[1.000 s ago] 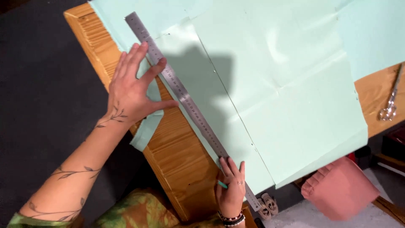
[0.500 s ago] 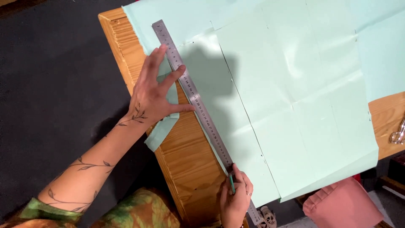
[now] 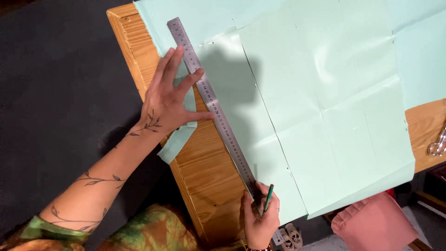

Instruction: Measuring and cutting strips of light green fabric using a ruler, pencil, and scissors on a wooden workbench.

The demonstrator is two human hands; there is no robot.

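A long steel ruler [image 3: 211, 104] lies diagonally along the left edge of a large pale green paper sheet [image 3: 325, 107] on a wooden table [image 3: 209, 172]. My left hand [image 3: 169, 95] presses flat on the ruler's upper half, fingers spread. My right hand [image 3: 260, 218] grips a green pencil [image 3: 268, 197] at the ruler's near end, its tip against the ruler's right edge on the paper.
Scissors [image 3: 437, 144] lie at the table's right edge. A pink cloth-covered seat [image 3: 376, 225] stands below the table's near corner, and sandals [image 3: 290, 234] rest on the floor. Dark floor lies to the left of the table.
The view has shifted, moving the table rightward in frame. My left hand stays on the ruler. My right hand has moved slightly up along the ruler's near end, pencil more visible.
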